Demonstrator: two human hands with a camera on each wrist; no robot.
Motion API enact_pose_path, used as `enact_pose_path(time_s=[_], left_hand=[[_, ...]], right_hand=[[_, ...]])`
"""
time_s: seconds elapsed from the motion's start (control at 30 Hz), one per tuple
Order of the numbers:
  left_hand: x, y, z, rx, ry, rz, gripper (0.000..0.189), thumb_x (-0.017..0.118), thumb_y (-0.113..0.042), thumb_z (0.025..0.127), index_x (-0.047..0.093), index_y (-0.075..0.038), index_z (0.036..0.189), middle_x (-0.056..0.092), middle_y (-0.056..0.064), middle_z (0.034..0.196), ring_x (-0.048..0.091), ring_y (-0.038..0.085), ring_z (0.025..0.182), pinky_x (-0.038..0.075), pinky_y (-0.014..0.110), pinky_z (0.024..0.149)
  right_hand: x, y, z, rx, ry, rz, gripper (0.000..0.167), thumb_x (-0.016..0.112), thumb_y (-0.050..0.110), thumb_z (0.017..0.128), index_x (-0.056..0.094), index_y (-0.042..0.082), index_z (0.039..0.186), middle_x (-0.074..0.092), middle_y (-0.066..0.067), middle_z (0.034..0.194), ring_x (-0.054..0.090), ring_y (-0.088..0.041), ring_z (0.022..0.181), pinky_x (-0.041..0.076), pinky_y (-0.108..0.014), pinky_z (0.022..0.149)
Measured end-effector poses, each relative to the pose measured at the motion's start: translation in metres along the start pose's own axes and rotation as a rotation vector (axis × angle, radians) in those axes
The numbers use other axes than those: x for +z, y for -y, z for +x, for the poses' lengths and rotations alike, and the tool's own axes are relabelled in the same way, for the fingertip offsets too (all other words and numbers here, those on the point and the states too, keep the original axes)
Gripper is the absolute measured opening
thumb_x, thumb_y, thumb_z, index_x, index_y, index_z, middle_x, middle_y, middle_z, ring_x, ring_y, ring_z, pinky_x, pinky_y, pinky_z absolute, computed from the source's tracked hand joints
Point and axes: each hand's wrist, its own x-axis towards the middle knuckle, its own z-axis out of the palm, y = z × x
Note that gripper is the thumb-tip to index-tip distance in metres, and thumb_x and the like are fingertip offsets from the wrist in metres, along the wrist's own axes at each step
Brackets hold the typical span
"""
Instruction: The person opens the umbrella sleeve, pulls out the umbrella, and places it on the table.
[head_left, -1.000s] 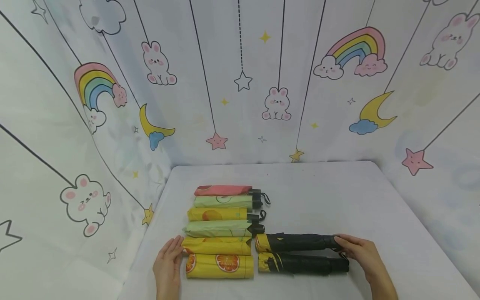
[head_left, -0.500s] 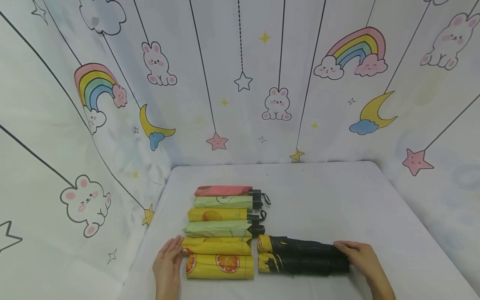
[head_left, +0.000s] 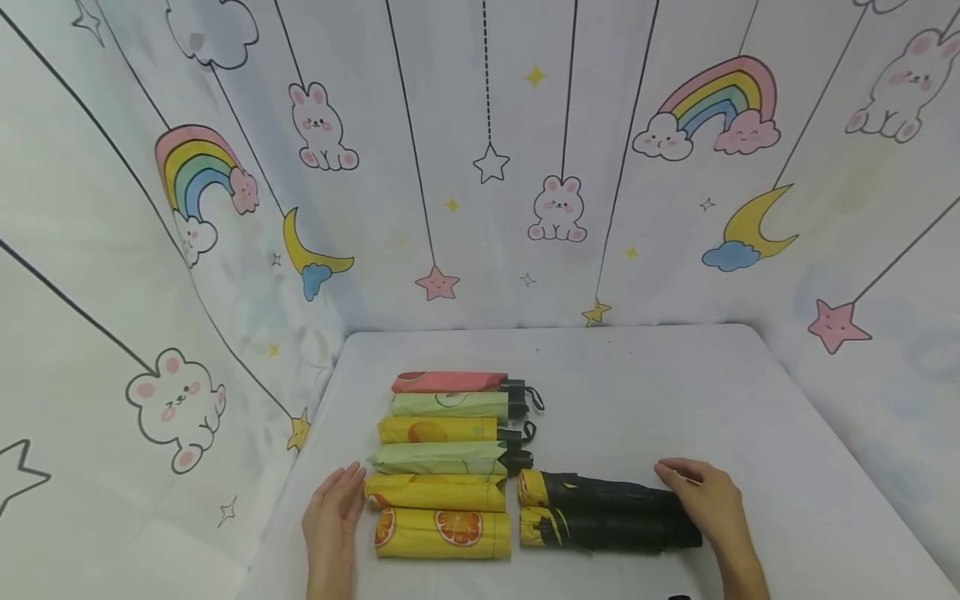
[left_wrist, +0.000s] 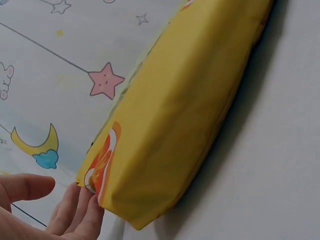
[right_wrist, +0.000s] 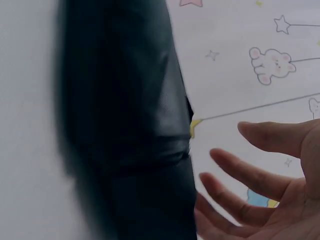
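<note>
Two folded black umbrellas with yellow ends, an upper one (head_left: 607,490) and a lower one (head_left: 615,529), lie side by side at the front right of the group. My right hand (head_left: 708,496) is at their right ends, fingers loosely spread and holding nothing; in the right wrist view the fingers (right_wrist: 250,175) stand beside the dark fabric. Left of them lie two yellow pieces with orange-slice prints, a slim one (head_left: 435,492) and a wider one (head_left: 442,533). The extended fingers of my left hand (head_left: 332,508) rest at the slim one's left end.
Behind, a column of folded umbrellas with black handles: light green (head_left: 442,457), yellow (head_left: 435,429), light green (head_left: 450,405) and red (head_left: 450,382). They lie on a white-covered table (head_left: 637,375). Printed cloth walls (head_left: 487,250) enclose it. A small dark object (head_left: 678,597) shows at the bottom edge.
The upper black umbrella's right end has come down against the lower one. My right hand has let go of it and shifted slightly left. The left hand stays almost still.
</note>
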Motion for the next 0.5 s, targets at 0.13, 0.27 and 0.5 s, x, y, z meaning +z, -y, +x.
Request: enact_pose_path(time_s=[0.13, 0.27, 0.5], left_hand=[[0.004, -0.006, 0.001, 0.016, 0.021, 0.020, 0.075, 0.068, -0.024, 0.104, 0.025, -0.003, 0.161, 0.054, 0.006, 0.149, 0.058, 0.016, 0.134, 0.048, 0.027, 0.111], [0.007, -0.009, 0.003, 0.033, 0.022, 0.031, 0.071, 0.068, -0.022, 0.104, 0.028, -0.004, 0.160, 0.052, 0.007, 0.152, 0.058, 0.015, 0.134, 0.048, 0.027, 0.112], [0.011, -0.011, 0.005, 0.075, 0.028, 0.038, 0.060, 0.065, -0.015, 0.105, 0.036, -0.003, 0.156, 0.062, -0.001, 0.143, 0.061, 0.012, 0.130, 0.047, 0.030, 0.114]], right_hand=[[0.005, 0.012, -0.001, -0.043, -0.048, 0.052, 0.065, 0.063, 0.058, 0.100, 0.070, 0.001, 0.131, 0.062, -0.027, 0.139, 0.056, -0.049, 0.131, 0.052, -0.063, 0.102], [0.010, 0.023, 0.000, -0.062, -0.042, 0.088, 0.062, 0.064, 0.054, 0.101, 0.070, 0.000, 0.131, 0.064, -0.026, 0.137, 0.057, -0.047, 0.130, 0.052, -0.063, 0.100], [0.017, 0.041, 0.003, -0.106, -0.001, 0.068, 0.053, 0.068, 0.048, 0.101, 0.074, 0.001, 0.125, 0.069, -0.024, 0.130, 0.061, -0.046, 0.124, 0.054, -0.062, 0.097]])
